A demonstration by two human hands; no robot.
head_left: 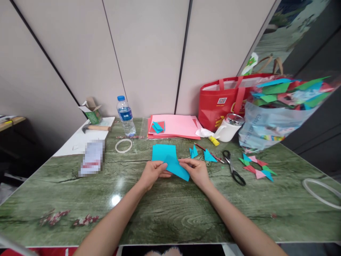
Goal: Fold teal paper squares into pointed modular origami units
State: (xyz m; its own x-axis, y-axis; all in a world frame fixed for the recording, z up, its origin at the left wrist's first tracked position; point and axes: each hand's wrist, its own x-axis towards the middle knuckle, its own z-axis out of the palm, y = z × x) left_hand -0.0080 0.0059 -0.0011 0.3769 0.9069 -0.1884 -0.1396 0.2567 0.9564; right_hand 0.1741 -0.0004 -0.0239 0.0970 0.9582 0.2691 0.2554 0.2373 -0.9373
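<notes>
A small sheet of blue paper [176, 168] is held between both hands just over the table, tilted. My left hand [153, 172] pinches its left edge, and my right hand [195, 171] pinches the upper right edge. Right behind it lies more blue paper [163, 150], partly covered by the held sheet; whether it is one sheet or a stack I cannot tell. Two folded blue paper pieces, one [193, 152] upright and one [210, 155] flatter, rest beyond my right hand, near a pencil [205, 150].
Black-handled scissors [232, 167] and a folded paper ring [257, 167] lie right. Pink paper [176, 124], a water bottle [126, 116], a white mug [229, 128], a red bag [213, 103] and a bag of folded pieces [269, 122] stand behind. A hammer [96, 128] lies left.
</notes>
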